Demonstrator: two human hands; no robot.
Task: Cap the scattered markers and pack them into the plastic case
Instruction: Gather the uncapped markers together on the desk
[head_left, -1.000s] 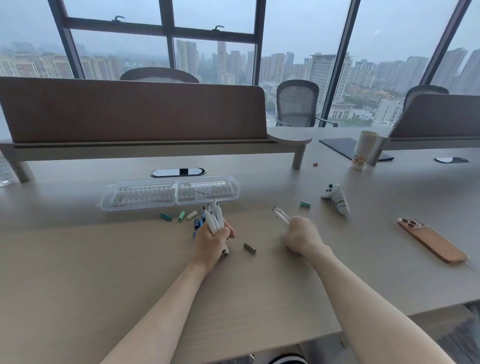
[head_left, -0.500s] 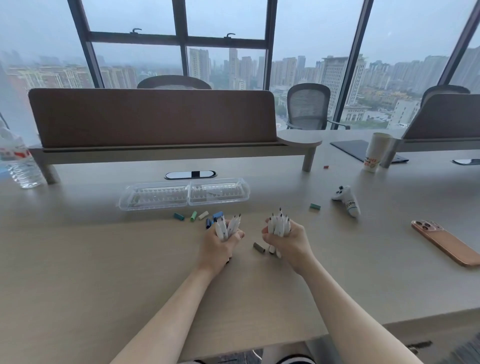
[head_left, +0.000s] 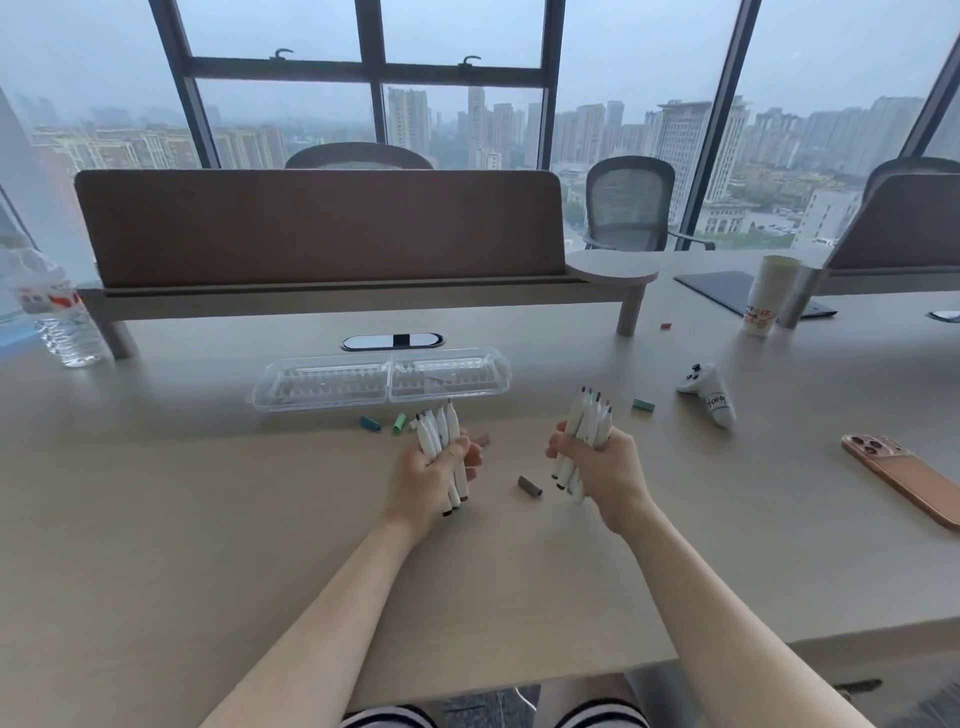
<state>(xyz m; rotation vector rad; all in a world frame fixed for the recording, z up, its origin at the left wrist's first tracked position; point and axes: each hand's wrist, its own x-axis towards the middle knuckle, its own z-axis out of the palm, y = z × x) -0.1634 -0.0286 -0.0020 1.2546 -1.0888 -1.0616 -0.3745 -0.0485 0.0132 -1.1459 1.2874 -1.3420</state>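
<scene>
white uncapped markers bunched in my left hand (head_left: 435, 475) and right hand (head_left: 605, 467), both fists clenched round them; clear plastic case (head_left: 382, 378) beyond, brown cap (head_left: 530, 486) between.

I see a high-rise office: a long shared desk (head_left: 156, 519) with divider screens (head_left: 317, 226), mesh chairs (head_left: 631, 202) behind, city towers through upper-frame windows (head_left: 467, 78).

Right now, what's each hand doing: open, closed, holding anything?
Left hand: closed around a bundle of uncapped markers.
Right hand: closed around a second bundle of uncapped markers.
</scene>
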